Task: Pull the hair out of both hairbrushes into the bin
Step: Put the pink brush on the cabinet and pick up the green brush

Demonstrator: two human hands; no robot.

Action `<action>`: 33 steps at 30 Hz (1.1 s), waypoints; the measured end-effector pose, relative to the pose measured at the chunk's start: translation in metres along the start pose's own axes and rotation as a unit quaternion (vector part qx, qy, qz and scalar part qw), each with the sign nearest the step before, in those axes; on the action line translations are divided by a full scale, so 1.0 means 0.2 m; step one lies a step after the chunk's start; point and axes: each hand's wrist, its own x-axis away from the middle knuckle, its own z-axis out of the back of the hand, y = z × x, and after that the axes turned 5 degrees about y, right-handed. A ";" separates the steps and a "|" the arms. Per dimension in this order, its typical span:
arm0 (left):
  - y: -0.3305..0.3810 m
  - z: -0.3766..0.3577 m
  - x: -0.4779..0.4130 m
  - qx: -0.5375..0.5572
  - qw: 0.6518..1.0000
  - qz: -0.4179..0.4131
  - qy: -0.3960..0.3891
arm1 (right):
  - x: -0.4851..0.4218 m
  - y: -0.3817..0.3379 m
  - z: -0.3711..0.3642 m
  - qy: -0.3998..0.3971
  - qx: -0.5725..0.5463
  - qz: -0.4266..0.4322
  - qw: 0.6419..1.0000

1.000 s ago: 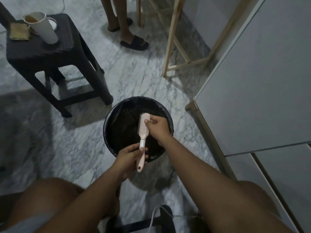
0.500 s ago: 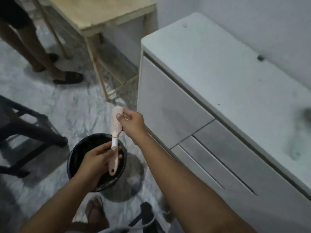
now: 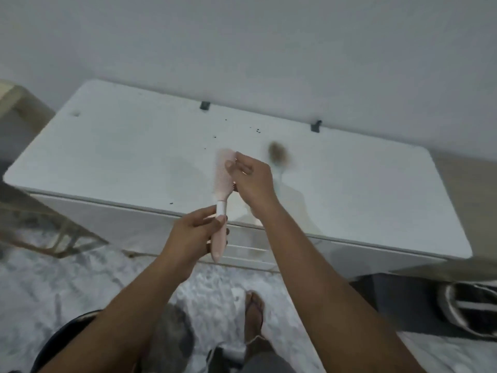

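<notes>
A pink hairbrush [image 3: 223, 173] is held upright in front of the white cabinet top [image 3: 113, 146]. My left hand [image 3: 196, 232] grips its handle from the left. My right hand [image 3: 250, 181] pinches the right edge of the brush head with thumb and fingertips. A second brush [image 3: 278, 157], blurred and showing a brownish tuft of hair, lies on the cabinet top just behind my right hand. The black bin [image 3: 57, 337] is on the floor at the lower left, mostly hidden behind my left forearm.
Two dark clips [image 3: 205, 105] sit at the cabinet's back edge by the wall, with small dark specks nearby. A wooden frame [image 3: 40, 238] stands left. My sandalled foot [image 3: 254, 316] is on the marble floor. A striped shoe [image 3: 468, 308] lies at the right.
The view swung up from the bin to the cabinet top. Both hands carried the pink brush up and right, away from above the bin, keeping the same holds.
</notes>
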 end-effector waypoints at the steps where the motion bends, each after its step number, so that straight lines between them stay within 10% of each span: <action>1: 0.00 -0.10 -0.04 -0.015 1.000 0.004 -0.016 | -0.04 0.01 0.12 0.017 -0.006 -0.001 1.000; 15: -0.16 -1.14 -0.50 -0.252 0.967 -0.037 0.016 | -0.64 0.28 1.00 0.080 0.094 -0.059 0.991; 33: -0.19 -1.31 -0.68 -0.519 0.834 -0.175 0.062 | -0.87 0.29 1.04 0.076 0.314 0.017 0.946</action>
